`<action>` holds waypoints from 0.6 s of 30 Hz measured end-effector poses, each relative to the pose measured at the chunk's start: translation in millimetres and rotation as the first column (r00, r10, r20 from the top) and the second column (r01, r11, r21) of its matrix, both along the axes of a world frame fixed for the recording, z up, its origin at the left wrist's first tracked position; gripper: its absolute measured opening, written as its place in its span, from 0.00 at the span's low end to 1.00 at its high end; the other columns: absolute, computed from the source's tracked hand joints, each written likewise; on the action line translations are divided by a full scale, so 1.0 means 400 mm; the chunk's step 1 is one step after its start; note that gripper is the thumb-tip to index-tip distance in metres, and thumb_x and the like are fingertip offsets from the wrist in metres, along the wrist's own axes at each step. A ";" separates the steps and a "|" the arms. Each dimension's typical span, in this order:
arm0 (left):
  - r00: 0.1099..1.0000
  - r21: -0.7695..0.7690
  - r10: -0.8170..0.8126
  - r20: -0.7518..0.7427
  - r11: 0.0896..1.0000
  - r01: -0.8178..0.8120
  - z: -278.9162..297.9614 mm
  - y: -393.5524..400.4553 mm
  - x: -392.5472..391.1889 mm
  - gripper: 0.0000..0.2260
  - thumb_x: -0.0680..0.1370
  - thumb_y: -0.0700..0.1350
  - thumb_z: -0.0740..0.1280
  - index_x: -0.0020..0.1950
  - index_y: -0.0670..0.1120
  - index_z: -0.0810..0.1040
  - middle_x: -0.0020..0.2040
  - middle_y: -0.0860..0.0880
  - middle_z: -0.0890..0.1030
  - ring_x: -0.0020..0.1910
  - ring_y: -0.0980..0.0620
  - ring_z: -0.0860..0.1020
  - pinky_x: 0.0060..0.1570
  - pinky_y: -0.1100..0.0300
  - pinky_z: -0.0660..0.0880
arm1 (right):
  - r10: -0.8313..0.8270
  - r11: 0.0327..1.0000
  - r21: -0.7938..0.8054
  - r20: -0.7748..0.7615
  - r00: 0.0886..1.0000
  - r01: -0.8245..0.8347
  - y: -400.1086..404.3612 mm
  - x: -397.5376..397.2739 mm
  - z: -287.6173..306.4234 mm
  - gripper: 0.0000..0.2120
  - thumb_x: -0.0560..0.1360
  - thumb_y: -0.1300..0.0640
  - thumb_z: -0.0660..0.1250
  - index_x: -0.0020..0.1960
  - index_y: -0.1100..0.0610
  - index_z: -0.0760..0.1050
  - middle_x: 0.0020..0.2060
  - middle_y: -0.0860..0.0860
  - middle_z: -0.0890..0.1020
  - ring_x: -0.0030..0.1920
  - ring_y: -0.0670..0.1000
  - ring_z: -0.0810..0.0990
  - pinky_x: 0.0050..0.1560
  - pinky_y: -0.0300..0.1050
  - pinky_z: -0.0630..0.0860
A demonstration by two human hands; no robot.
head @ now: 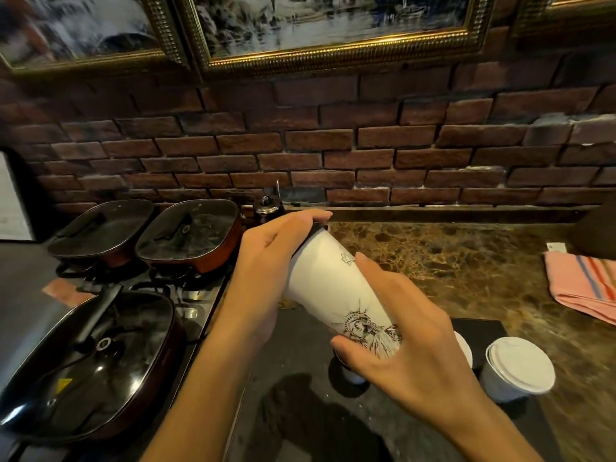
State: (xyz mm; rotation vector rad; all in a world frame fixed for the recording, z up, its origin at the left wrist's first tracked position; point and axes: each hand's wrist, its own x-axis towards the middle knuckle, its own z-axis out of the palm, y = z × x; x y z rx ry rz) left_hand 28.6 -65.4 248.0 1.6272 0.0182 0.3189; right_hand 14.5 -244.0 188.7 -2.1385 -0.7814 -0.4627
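Note:
A tall white paper cup (328, 281) with a black line drawing of a statue is held tilted over the counter, its wide end up and to the left. My left hand (266, 261) curls round that wide end, where a dark lid edge shows. My right hand (400, 331) grips the narrow lower end, thumb under the drawing. Just below the cup's lower end stands a small white cup (353, 375) on a dark mat (300, 388), mostly hidden by my right hand.
Two white cups (516, 368) stand on the mat's right part, one half hidden. Three lidded square pans (90, 361) sit on the stove at left. A pink striped cloth (586, 285) lies on the marble counter (450, 261) at right. A brick wall runs behind.

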 end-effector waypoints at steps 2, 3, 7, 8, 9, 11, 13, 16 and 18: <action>1.000 -0.008 -0.005 0.004 1.000 0.005 -0.001 -0.005 0.000 0.14 0.77 0.50 0.63 0.51 0.46 0.86 0.50 0.44 0.86 0.51 0.40 0.83 0.48 0.45 0.78 | -0.016 0.997 0.073 -0.080 0.997 0.022 0.002 -0.009 -0.001 0.41 0.66 0.40 0.72 0.76 0.42 0.60 0.59 0.40 0.75 0.58 0.34 0.72 0.52 0.24 0.69; 1.000 -0.009 -0.016 0.005 1.000 0.016 -0.002 -0.006 -0.001 0.14 0.77 0.50 0.63 0.51 0.45 0.85 0.49 0.43 0.86 0.50 0.39 0.83 0.48 0.44 0.78 | 0.000 0.989 0.149 -0.168 0.986 0.025 0.004 -0.016 0.002 0.39 0.65 0.40 0.73 0.73 0.38 0.62 0.59 0.37 0.76 0.58 0.34 0.74 0.53 0.25 0.71; 0.996 -0.039 -0.084 0.021 0.996 0.085 -0.001 -0.003 -0.008 0.15 0.78 0.49 0.62 0.54 0.44 0.84 0.51 0.40 0.85 0.49 0.41 0.83 0.49 0.43 0.77 | 0.537 0.736 0.676 -0.578 0.615 -0.007 -0.001 -0.031 0.029 0.28 0.64 0.46 0.74 0.65 0.39 0.76 0.55 0.51 0.85 0.40 0.54 0.84 0.31 0.43 0.81; 0.995 -0.047 -0.094 0.023 0.994 0.095 0.000 -0.002 -0.008 0.15 0.78 0.49 0.62 0.55 0.44 0.84 0.51 0.39 0.84 0.48 0.41 0.83 0.49 0.44 0.77 | 0.627 0.676 0.736 -0.589 0.510 0.019 -0.005 -0.031 0.033 0.26 0.65 0.47 0.74 0.63 0.43 0.78 0.53 0.56 0.85 0.34 0.58 0.81 0.26 0.43 0.78; 0.995 -0.053 -0.096 0.024 0.994 0.097 0.002 -0.003 -0.008 0.15 0.78 0.49 0.62 0.56 0.44 0.84 0.51 0.39 0.84 0.47 0.41 0.83 0.48 0.44 0.76 | 0.663 0.651 0.758 -0.595 0.455 0.041 -0.007 -0.028 0.036 0.25 0.65 0.47 0.73 0.62 0.45 0.79 0.52 0.58 0.85 0.32 0.58 0.79 0.24 0.41 0.76; 0.998 -0.068 -0.055 0.018 0.996 0.056 0.006 -0.003 -0.002 0.15 0.78 0.49 0.62 0.55 0.44 0.84 0.50 0.38 0.84 0.47 0.38 0.83 0.48 0.42 0.78 | 0.616 0.694 0.719 -0.620 0.486 0.040 -0.004 -0.018 0.043 0.26 0.65 0.44 0.74 0.63 0.43 0.77 0.54 0.54 0.84 0.36 0.59 0.81 0.28 0.44 0.78; 1.000 -0.066 0.017 -0.012 0.998 -0.018 0.013 -0.004 0.006 0.13 0.78 0.48 0.63 0.53 0.44 0.85 0.49 0.39 0.85 0.48 0.36 0.83 0.48 0.39 0.79 | 0.320 0.873 0.487 -0.599 0.734 0.017 0.002 -0.011 0.044 0.32 0.62 0.40 0.74 0.66 0.36 0.71 0.58 0.41 0.80 0.52 0.48 0.82 0.42 0.43 0.81; 0.995 -0.032 0.049 -0.090 0.998 -0.052 0.021 -0.004 0.015 0.12 0.80 0.48 0.63 0.52 0.46 0.86 0.48 0.41 0.86 0.46 0.41 0.84 0.49 0.43 0.78 | -0.042 0.999 0.006 -0.159 0.986 0.044 0.010 -0.013 0.036 0.40 0.65 0.39 0.72 0.72 0.36 0.58 0.59 0.37 0.71 0.57 0.37 0.72 0.46 0.28 0.73; 0.994 -0.012 0.026 -0.106 1.000 -0.027 0.025 -0.002 0.016 0.12 0.79 0.50 0.64 0.52 0.47 0.86 0.48 0.42 0.86 0.48 0.40 0.84 0.51 0.42 0.78 | -0.052 0.996 -0.078 -0.112 0.992 0.044 0.013 -0.019 0.025 0.44 0.66 0.38 0.72 0.76 0.39 0.53 0.58 0.40 0.70 0.56 0.37 0.71 0.45 0.27 0.72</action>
